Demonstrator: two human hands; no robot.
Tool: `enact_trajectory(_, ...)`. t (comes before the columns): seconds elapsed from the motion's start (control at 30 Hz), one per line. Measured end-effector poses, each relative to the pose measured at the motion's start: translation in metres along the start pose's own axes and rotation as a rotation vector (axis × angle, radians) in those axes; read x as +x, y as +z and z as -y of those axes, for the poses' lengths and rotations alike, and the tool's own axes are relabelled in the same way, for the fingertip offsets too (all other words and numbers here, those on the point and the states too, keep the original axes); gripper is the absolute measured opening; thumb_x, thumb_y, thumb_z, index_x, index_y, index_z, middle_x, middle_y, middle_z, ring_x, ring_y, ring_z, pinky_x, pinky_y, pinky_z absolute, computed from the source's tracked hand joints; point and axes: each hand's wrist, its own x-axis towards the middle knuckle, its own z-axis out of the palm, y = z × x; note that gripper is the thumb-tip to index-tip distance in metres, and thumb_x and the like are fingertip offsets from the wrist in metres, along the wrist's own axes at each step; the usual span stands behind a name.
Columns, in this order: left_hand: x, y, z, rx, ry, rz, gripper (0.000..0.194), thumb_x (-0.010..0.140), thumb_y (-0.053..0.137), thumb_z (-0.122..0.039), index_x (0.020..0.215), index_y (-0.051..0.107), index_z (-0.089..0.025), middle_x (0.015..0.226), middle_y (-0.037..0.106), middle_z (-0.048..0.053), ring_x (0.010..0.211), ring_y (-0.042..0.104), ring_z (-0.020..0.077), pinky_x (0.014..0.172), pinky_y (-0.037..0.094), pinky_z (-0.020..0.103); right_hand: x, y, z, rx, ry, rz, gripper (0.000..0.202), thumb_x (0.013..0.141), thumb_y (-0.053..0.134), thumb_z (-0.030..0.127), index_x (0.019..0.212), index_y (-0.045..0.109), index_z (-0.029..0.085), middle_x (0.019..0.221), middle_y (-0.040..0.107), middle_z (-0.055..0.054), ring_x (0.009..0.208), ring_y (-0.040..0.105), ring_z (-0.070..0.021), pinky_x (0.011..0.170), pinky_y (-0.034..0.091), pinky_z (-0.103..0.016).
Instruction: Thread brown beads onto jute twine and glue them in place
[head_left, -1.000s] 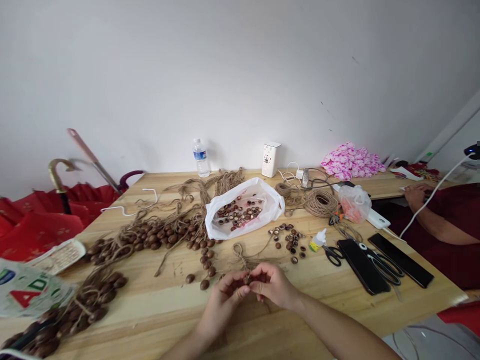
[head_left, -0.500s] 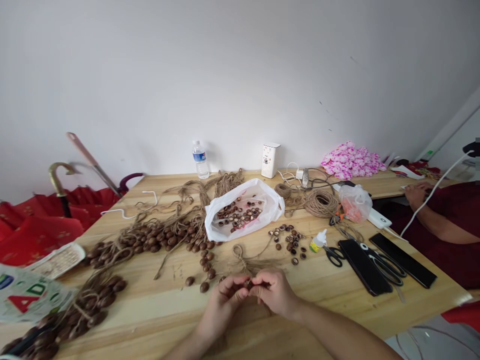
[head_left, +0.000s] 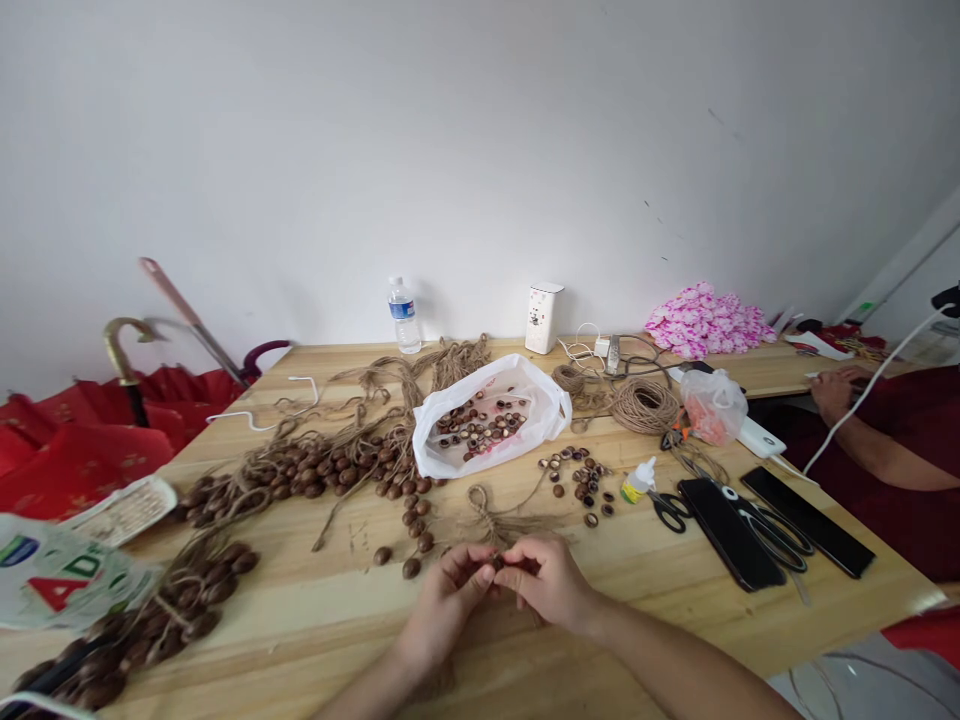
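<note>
My left hand (head_left: 452, 598) and my right hand (head_left: 550, 582) meet at the near middle of the table, fingertips pinched together. Between them is a small brown nut shell (head_left: 496, 562), mostly covered by the fingers. A knotted bundle of jute twine (head_left: 486, 512) lies just beyond and partly beneath the hands. Past it stands a white plastic bag (head_left: 495, 462), its mouth open on half nut shells (head_left: 484, 432). More half shells (head_left: 587, 480) lie loose to the right, near a small glue bottle (head_left: 637, 482). Round brown nuts (head_left: 411, 568) are scattered left of my left hand.
Strings of nuts on twine (head_left: 315, 470) cover the left side, near a green-and-white pack (head_left: 67, 580) and a white tray (head_left: 161, 505). Scissors (head_left: 772, 535), two black phones (head_left: 724, 530) and twine coils (head_left: 645, 405) lie right. Another person's arm (head_left: 870, 435) rests at far right.
The fingertips have shifted slightly around the small shell and cover more of it. The whole view has moved a little; the things on the table stay where they were.
</note>
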Motion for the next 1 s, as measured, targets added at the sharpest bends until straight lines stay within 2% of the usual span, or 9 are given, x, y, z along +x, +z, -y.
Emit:
enact_trajectory(0.07,0.002,-0.001,-0.004,-0.01,-0.04,-0.027,0.03,0.07,0.068,-0.04,0.084,0.063,-0.014,0.066,0.062,0.0,0.059,0.054,0.0121,0.06,0.043,0.025,0.002,-0.005,0.003,0.034,0.032,0.035,0.029,0.077,0.061,0.042,0.068,0.064,0.014,0.056,0.059,0.0,0.038,0.052,-0.0085,0.037,0.038,-0.018)
enact_trajectory(0.13,0.005,-0.004,-0.01,0.028,-0.046,-0.077,0.03,0.069,0.067,-0.041,0.08,0.063,-0.014,0.063,0.06,-0.001,0.057,0.051,0.0112,0.057,0.04,0.024,0.004,-0.012,0.005,0.066,0.043,0.004,0.029,0.078,0.06,0.042,0.069,0.063,0.014,0.056,0.057,0.001,0.04,0.053,-0.0088,0.039,0.04,-0.019)
enact_trajectory(0.23,0.008,-0.009,-0.019,0.169,-0.066,-0.131,0.029,0.063,0.07,-0.039,0.073,0.06,-0.014,0.061,0.058,-0.002,0.055,0.049,0.0113,0.052,0.036,0.023,0.007,-0.021,0.006,0.08,0.036,-0.093,0.032,0.078,0.058,0.044,0.067,0.06,0.014,0.056,0.055,0.002,0.041,0.052,-0.0086,0.04,0.039,-0.019)
enact_trajectory(0.33,0.005,-0.009,-0.022,0.381,-0.091,-0.105,0.021,0.064,0.066,-0.034,0.068,0.057,-0.015,0.055,0.052,-0.004,0.051,0.045,0.0113,0.048,0.032,0.023,0.01,-0.024,0.003,0.061,0.036,-0.132,0.033,0.078,0.058,0.046,0.066,0.059,0.015,0.055,0.054,0.002,0.041,0.051,-0.0083,0.039,0.037,-0.018)
enact_trajectory(0.47,-0.005,-0.003,-0.018,0.736,0.033,-0.022,0.008,0.068,0.055,-0.024,0.064,0.054,-0.018,0.056,0.052,-0.002,0.054,0.046,0.0132,0.051,0.032,0.025,0.011,-0.02,-0.004,-0.012,0.015,-0.119,0.031,0.08,0.056,0.043,0.066,0.059,0.015,0.053,0.052,0.002,0.04,0.051,-0.0088,0.039,0.035,-0.018)
enact_trajectory(0.6,-0.01,0.003,-0.014,0.981,0.124,0.0,0.006,0.067,0.051,-0.018,0.061,0.052,-0.019,0.061,0.056,0.001,0.058,0.048,0.0152,0.055,0.031,0.026,0.011,-0.017,-0.008,-0.127,-0.062,-0.118,0.028,0.082,0.054,0.039,0.066,0.061,0.016,0.054,0.054,0.0,0.045,0.05,-0.0099,0.042,0.035,-0.019)
enact_trajectory(0.83,-0.008,0.002,-0.012,1.056,0.141,0.017,0.007,0.067,0.048,-0.015,0.062,0.05,-0.02,0.065,0.058,0.003,0.061,0.049,0.0163,0.056,0.031,0.026,0.011,-0.016,-0.01,-0.169,-0.108,-0.107,0.023,0.082,0.055,0.034,0.068,0.064,0.017,0.06,0.057,-0.001,0.049,0.049,-0.011,0.044,0.034,-0.02)
enact_trajectory(1.0,-0.008,0.002,-0.012,1.032,0.157,0.012,0.008,0.066,0.048,-0.014,0.061,0.049,-0.02,0.063,0.056,0.001,0.06,0.048,0.0156,0.055,0.031,0.025,0.011,-0.016,-0.007,-0.266,-0.094,-0.105,0.02,0.081,0.055,0.029,0.069,0.064,0.017,0.061,0.059,-0.002,0.055,0.052,-0.0132,0.05,0.039,-0.023)
